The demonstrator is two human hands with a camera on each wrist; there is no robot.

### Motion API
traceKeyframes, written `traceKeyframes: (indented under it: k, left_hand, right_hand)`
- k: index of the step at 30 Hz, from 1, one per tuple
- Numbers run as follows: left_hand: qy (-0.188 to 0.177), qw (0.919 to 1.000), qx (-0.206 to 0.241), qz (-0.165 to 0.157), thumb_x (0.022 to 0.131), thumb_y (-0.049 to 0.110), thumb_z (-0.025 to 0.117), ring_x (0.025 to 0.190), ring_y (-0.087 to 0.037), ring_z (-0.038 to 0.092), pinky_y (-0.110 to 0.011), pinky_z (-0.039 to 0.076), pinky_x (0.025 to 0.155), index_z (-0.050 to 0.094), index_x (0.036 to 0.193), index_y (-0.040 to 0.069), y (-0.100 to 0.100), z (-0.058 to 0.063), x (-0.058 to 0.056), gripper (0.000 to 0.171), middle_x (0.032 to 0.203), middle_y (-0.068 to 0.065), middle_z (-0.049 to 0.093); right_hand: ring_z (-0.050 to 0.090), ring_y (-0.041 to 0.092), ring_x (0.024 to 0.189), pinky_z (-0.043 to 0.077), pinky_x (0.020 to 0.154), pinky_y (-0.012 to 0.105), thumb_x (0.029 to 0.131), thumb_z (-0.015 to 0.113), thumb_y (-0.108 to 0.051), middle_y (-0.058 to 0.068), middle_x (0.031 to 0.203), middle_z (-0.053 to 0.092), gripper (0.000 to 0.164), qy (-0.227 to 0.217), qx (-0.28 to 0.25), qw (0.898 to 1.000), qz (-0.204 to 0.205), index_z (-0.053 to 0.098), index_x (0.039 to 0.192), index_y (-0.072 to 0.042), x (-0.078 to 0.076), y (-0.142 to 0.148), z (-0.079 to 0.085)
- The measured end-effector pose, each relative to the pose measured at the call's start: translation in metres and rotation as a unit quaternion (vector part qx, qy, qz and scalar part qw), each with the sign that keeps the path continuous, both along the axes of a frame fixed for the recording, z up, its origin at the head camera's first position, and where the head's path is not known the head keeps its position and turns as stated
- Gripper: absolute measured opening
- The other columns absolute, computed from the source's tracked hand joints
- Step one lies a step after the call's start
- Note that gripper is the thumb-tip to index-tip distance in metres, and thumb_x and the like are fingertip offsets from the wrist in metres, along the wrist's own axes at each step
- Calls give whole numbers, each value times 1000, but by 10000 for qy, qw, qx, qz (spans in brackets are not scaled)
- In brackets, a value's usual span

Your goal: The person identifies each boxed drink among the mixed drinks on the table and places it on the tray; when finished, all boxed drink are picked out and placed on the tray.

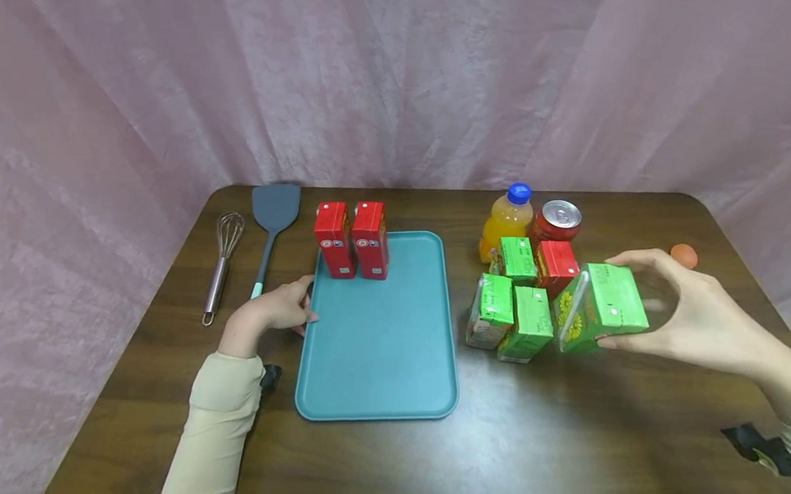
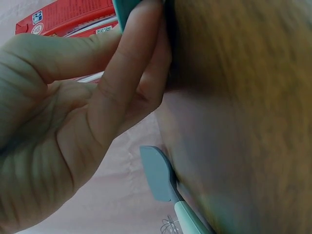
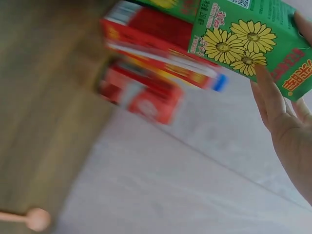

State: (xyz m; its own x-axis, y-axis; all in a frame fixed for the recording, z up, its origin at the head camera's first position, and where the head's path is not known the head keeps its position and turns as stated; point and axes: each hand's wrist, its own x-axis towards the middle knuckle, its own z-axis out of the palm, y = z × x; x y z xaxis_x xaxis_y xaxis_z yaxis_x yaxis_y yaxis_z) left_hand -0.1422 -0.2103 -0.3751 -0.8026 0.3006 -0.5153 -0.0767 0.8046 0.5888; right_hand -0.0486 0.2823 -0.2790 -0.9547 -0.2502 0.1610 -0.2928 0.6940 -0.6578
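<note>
My left hand [image 1: 281, 307] pinches the left rim of a blue-green tray [image 1: 379, 342], its thumb on top and fingers curled beneath, as the left wrist view shows. Two red drink cartons [image 1: 371, 240] stand upright side by side in the tray's back left corner. A green drink carton [image 1: 600, 305] with yellow flowers and a straw on its side is gripped between thumb and fingers of my right hand [image 1: 695, 316]. It appears raised off the table. Left of it stand several more green cartons [image 1: 529, 322] and a red carton [image 1: 556, 267], close together.
Behind the cartons are an orange juice bottle [image 1: 508, 217] with a blue cap and a red can [image 1: 558, 218]. A round orange end [image 3: 38, 219] on a thin handle lies far right. Left of the tray lie a grey spatula [image 1: 276, 206] and a whisk [image 1: 222, 264].
</note>
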Motion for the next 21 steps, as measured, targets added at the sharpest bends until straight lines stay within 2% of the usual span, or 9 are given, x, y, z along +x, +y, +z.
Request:
traceKeyframes:
  k: [3,6,8,11,15,17,21]
  left_hand:
    - [31,10000,51,-17,88,3,61,63,-18,64,-31,52,65,15,143,-6,0,-1,0,72,76,-11,49]
    - [53,10000,73,26,88,2,61,62,-19,63,-32,53,64,16,143,-6,0,-1,2,72,74,-11,48]
    - [48,10000,56,38,88,2,60,62,-19,63,-32,53,64,16,143,-6,1,0,1,71,74,-10,47]
    - [23,10000,-6,9,89,2,59,62,-18,63,-31,52,64,15,143,-6,3,0,2,71,73,-9,47]
    - [33,10000,-2,34,89,3,60,62,-19,63,-31,52,64,15,144,-6,3,1,2,71,73,-9,47]
    - [34,10000,26,57,89,3,60,62,-19,63,-31,53,64,15,144,-5,2,1,2,71,73,-10,48]
    - [29,10000,-37,67,89,3,60,63,-19,63,-31,52,64,15,144,-5,1,2,2,72,74,-10,48]
  right_hand:
    - [63,-8,78,43,63,6,42,94,-7,-18,98,65,93,346,-125,9993,-39,51,124,-14,4,-2,17]
    - [64,-6,78,46,56,10,40,89,11,-14,104,64,97,645,-539,9963,153,49,127,-5,5,-8,26]
    - [65,-4,78,48,56,10,38,84,21,-10,107,64,99,935,-899,9912,268,48,128,1,5,-14,28]
    - [66,2,86,52,65,14,36,76,32,1,119,60,100,1256,-1725,9750,625,46,128,9,4,-31,25]
    - [66,11,95,53,72,19,46,75,30,12,123,58,93,1261,-2910,9391,1325,41,130,13,1,-58,21]
    - [64,14,100,53,77,20,49,73,31,13,125,57,90,1366,-3067,9299,1505,40,131,14,-2,-73,20]
    - [59,16,109,53,77,21,49,67,36,14,130,53,89,1698,-2817,9328,1473,42,131,12,-10,-105,18]
